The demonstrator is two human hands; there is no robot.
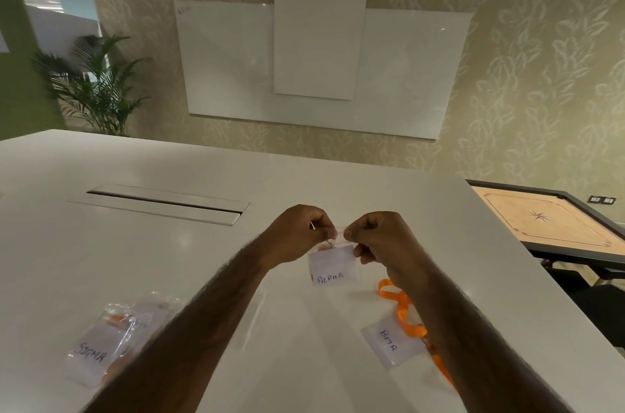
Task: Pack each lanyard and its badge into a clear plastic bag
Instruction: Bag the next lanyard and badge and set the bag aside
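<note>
Both the left hand (302,234) and right hand (378,238) pinch the top edge of the ALPHA bag (333,265), fingers (367,254) curled; it seems light, limp, slippery film, best gripped there.

place: office | cues: whiteboard (318,67), meeting table (135,243), potted palm (91,87)

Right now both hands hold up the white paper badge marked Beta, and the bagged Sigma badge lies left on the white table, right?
No. The head view shows the left hand and right hand holding the white badge marked ALPHA; the rest stands.
</note>
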